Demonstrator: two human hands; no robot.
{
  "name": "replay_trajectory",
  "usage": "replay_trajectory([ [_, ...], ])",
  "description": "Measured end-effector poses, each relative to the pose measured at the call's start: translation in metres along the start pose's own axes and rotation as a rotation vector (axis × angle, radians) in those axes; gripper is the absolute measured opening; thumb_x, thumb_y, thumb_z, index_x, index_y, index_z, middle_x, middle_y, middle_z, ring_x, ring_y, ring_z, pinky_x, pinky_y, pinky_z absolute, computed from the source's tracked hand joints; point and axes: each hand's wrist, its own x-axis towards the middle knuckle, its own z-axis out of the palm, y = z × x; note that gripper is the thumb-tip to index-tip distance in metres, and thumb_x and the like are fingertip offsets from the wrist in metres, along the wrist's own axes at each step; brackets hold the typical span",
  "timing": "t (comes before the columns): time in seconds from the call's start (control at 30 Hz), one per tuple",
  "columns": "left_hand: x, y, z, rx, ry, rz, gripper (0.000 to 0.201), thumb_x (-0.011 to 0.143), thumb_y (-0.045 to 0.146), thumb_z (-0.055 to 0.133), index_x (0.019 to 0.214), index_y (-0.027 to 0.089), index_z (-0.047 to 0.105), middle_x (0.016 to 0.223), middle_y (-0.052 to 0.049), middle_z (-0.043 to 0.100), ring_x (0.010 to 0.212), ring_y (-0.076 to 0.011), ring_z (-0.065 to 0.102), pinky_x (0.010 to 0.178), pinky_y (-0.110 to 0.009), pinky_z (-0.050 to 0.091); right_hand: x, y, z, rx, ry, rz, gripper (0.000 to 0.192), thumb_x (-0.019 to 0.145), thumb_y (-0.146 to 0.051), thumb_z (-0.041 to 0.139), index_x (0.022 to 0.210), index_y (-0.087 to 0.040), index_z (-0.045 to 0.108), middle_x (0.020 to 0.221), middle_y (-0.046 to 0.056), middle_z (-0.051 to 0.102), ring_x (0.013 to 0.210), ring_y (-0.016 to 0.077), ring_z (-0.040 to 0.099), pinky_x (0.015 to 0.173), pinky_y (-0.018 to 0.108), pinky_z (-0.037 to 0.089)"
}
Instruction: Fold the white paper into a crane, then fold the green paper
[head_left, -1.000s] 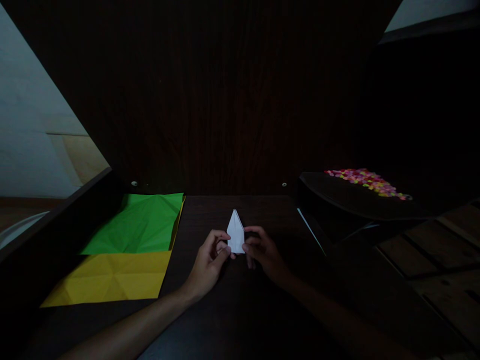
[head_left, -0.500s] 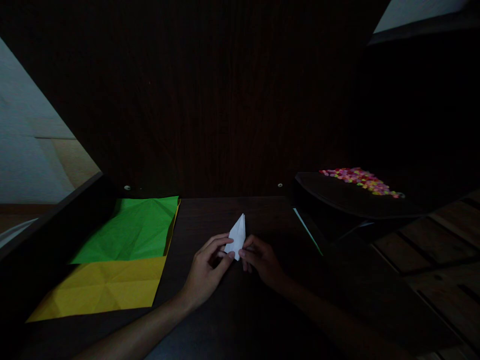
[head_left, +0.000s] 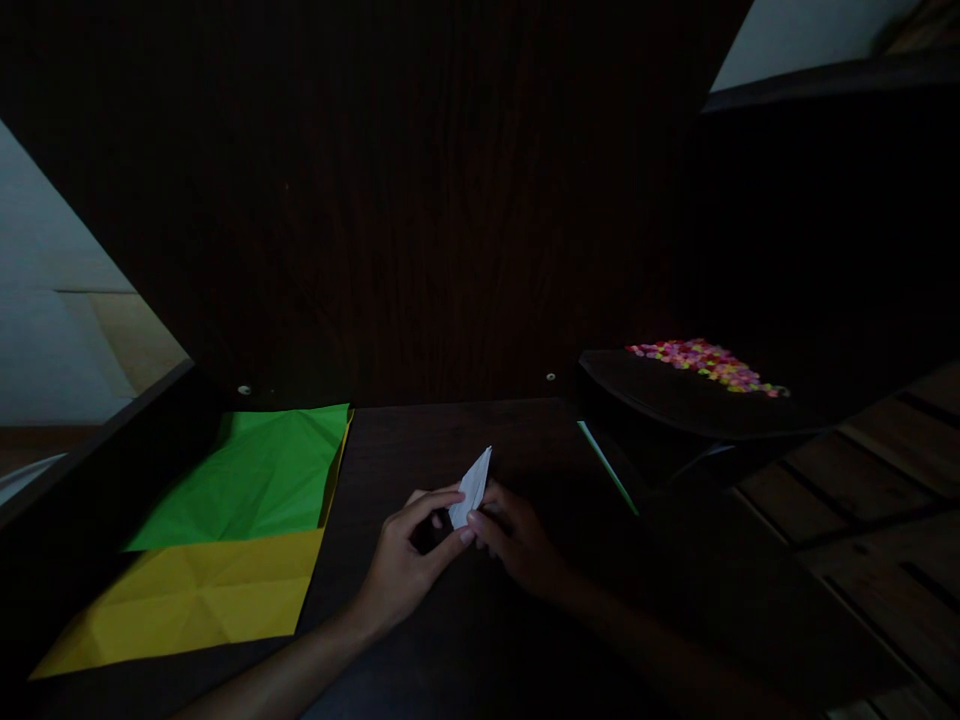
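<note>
Over dark desk [head_left: 465, 640], both hands pinching folded white paper [head_left: 473, 484], fingertips meeting

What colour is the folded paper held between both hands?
White; the folded paper shows best in the head view.

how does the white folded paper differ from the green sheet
The white folded paper is small and narrow, tapering to a point; the green sheet is broad and opened out. The white folded paper is pinched between the left hand and right hand, tip tilted; the green sheet lies flat on the yellow sheet, untouched. Both show creases.
</note>
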Motion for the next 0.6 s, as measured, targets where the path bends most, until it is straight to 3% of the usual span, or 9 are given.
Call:
replay_trajectory([
  [0.17,0.001,0.000,-0.001,0.007,0.008,0.011,0.029,0.082,0.031,0.072,0.111,0.025,0.073,0.119,-0.011,0.070,0.105,-0.0267,0.066,0.095,-0.046,0.049,0.003,0.000,0.000,-0.104,0.018,-0.106,0.015,0.095,-0.033,0.052,0.093,-0.021,0.062,0.100,0.005,0.063,0.094,0.0182,0.060,0.085,0.034,0.048],
  [0.3,0.003,0.005,-0.005,0.063,-0.046,0.000,0.023,0.088,0.031,0.065,0.109,0.030,0.074,0.122,-0.010,0.070,0.113,-0.0287,0.064,0.109,-0.057,0.032,0.003,-0.002,0.001,-0.144,0.015,-0.089,0.017,0.096,-0.034,0.052,0.090,-0.021,0.062,0.097,0.005,0.061,0.093,0.0185,0.059,0.085,0.035,0.048],
  [0.47,0.002,0.010,-0.007,0.068,-0.063,-0.005,0.024,0.094,0.030,0.057,0.111,0.031,0.074,0.123,-0.008,0.069,0.113,-0.0274,0.063,0.109,-0.056,0.033,0.000,0.000,0.001,-0.151,-0.004,-0.050,0.013,0.096,-0.033,0.052,0.091,-0.023,0.060,0.090,0.003,0.059,0.084,0.0169,0.058,0.077,0.032,0.049],
  [0.6,0.000,0.009,-0.007,0.032,-0.045,-0.003,0.026,0.094,0.030,0.056,0.113,0.029,0.073,0.124,-0.009,0.068,0.111,-0.0260,0.063,0.101,-0.047,0.045,0.000,0.000,0.000,-0.192,-0.001,-0.102,0.010,0.095,-0.029,0.052,0.091,-0.022,0.057,0.091,0.002,0.057,0.084,0.0163,0.056,0.078,0.031,0.048],
])
